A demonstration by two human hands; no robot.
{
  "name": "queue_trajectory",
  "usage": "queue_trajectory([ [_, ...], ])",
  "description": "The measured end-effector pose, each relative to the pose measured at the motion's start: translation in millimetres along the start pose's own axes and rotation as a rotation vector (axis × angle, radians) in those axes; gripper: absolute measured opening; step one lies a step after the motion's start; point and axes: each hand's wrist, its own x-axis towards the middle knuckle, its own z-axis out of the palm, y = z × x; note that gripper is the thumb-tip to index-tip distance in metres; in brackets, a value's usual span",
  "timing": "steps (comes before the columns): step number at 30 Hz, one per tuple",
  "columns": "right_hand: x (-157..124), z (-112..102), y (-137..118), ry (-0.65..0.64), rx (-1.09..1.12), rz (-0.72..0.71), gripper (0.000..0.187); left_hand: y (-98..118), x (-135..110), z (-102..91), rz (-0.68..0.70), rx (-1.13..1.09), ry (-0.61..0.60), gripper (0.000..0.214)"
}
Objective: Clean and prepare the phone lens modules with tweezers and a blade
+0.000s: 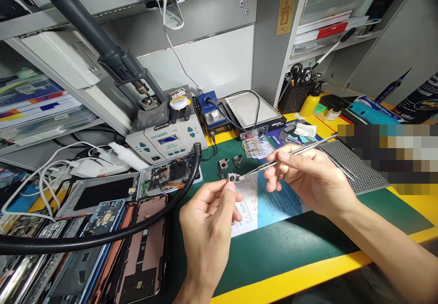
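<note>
Head view: left hand (212, 222) low in the middle of the bench, thumb and forefinger pinching a small twin-lens camera module (232, 178), lenses facing up, held above the top edge of a printed leaflet (246, 213). Right hand (308, 172) comes in from the right, fingers closed around slim metal tweezers (290, 155) that slant down leftward; the tips meet the module's right-hand end, though whether they grip it or only touch cannot be told. Just beyond the module, two more small camera parts lie apart from each other on the green mat (308, 244): a nearer one (223, 163) to the left, another (237, 160) to the right. Leaflet white on its left, blue on its right, partly beneath both hands. Left of the hands, an opened phone (167, 176) shows its inner board; nearer the wearer, a row of phone frames (143, 249), with a thick black hose (153, 224) crossing over it. Behind, a grey hot-air station (166, 140); to its right a blue soldering unit (210, 108), then a flat-topped box (251, 108). Far right, a yellow bottle (310, 105) beside a black mesh holder (296, 95) with scissors; a grey perforated mat (366, 169) lies past the right hand.
</note>
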Motion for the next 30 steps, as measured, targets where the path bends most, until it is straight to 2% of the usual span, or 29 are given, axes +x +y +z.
queue_trajectory([
  [30,-1.1,-0.7,-1.4,0.003,0.009,0.001,0.019,-0.5,0.5,-0.9,0.014,0.002,-0.004,0.025],
])
